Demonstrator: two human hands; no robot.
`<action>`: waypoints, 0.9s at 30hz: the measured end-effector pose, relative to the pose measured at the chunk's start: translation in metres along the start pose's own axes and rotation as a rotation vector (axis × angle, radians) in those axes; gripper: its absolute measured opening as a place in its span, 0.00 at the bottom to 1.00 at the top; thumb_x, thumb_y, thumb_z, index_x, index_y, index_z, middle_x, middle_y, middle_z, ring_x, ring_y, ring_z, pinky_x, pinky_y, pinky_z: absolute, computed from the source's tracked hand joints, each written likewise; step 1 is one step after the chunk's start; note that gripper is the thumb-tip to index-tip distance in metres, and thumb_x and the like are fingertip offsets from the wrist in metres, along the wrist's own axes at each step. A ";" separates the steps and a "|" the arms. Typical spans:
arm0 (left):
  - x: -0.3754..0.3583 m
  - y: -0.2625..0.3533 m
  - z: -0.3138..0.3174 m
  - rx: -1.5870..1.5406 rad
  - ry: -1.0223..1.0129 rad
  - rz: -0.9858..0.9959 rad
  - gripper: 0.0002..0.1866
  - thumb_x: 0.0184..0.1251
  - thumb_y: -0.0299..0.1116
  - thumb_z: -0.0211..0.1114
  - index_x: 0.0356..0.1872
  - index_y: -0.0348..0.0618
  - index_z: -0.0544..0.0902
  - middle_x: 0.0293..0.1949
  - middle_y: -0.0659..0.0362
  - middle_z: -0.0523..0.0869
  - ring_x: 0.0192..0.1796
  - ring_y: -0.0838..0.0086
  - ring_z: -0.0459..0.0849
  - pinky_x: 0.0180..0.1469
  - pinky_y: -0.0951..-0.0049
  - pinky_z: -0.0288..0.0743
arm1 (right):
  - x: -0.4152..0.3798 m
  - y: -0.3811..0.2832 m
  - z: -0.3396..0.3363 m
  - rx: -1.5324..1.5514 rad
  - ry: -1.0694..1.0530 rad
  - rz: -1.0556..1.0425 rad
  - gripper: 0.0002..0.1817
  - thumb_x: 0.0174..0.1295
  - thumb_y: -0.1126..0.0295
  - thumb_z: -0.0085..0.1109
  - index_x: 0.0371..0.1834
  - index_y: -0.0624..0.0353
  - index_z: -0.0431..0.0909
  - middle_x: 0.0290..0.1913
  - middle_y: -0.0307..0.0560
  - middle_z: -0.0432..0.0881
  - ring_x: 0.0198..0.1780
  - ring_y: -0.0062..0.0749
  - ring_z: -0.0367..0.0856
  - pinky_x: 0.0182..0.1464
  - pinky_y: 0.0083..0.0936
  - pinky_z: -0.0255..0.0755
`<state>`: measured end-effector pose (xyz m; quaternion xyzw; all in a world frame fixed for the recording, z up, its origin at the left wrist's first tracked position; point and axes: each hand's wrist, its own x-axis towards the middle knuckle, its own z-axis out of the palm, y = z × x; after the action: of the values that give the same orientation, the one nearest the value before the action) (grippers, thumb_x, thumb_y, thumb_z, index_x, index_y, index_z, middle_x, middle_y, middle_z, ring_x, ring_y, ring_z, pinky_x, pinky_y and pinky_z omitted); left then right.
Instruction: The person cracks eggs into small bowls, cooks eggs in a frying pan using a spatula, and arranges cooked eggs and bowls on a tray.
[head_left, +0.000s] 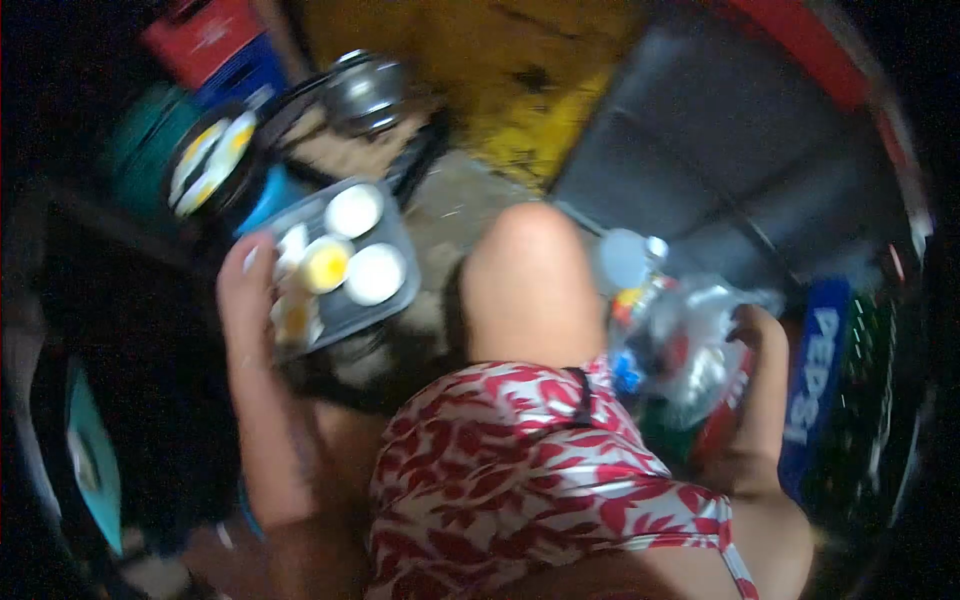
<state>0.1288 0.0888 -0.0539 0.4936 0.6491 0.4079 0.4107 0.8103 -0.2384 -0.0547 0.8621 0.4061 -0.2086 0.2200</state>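
My left hand (247, 285) is closed around the left edge of a grey muffin tray (404, 240), held tilted in front of my left leg. White cups (375, 273) sit in the tray's wells. One cup holds a yellow yolk-like filling (326, 265), and a brownish, messy well lies close to my fingers. On the right, my right hand (757, 328) is at a clear plastic bag (695, 330), its fingers curled on the bag's upper edge. Red and whitish items show blurrily through the plastic.
Behind the tray, a dark pan (262, 172) holds pieces that look like fried egg. A shiny metal pot (362, 95) stands beyond it. Red and blue crates (205, 40) are at the back left. A blue Pepsi crate (815, 375) with bottles stands far right.
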 end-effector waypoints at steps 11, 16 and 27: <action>-0.038 0.033 0.015 -0.211 -0.143 0.179 0.21 0.66 0.40 0.67 0.55 0.39 0.79 0.40 0.58 0.84 0.35 0.77 0.81 0.36 0.75 0.77 | -0.091 -0.421 -0.129 1.354 -0.246 -1.214 0.25 0.68 0.56 0.59 0.64 0.54 0.69 0.54 0.49 0.77 0.48 0.34 0.82 0.48 0.32 0.80; -0.089 0.047 -0.005 0.181 -0.112 0.559 0.36 0.58 0.48 0.70 0.63 0.32 0.73 0.58 0.37 0.78 0.58 0.50 0.81 0.59 0.59 0.75 | -0.112 -0.559 -0.091 1.690 -1.281 -0.830 0.22 0.69 0.52 0.57 0.56 0.57 0.74 0.47 0.49 0.83 0.45 0.38 0.85 0.43 0.40 0.85; -0.291 -0.133 -0.206 0.448 0.271 -0.593 0.18 0.64 0.42 0.63 0.46 0.36 0.83 0.38 0.43 0.87 0.39 0.58 0.88 0.42 0.62 0.80 | -0.082 -0.575 -0.053 1.423 -1.137 -0.730 0.14 0.67 0.61 0.60 0.47 0.58 0.79 0.36 0.52 0.85 0.30 0.35 0.84 0.30 0.23 0.82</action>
<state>-0.0535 -0.2445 -0.0728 0.3036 0.8849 0.1811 0.3033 0.3169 0.0702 -0.0882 0.3861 0.2605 -0.8439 -0.2662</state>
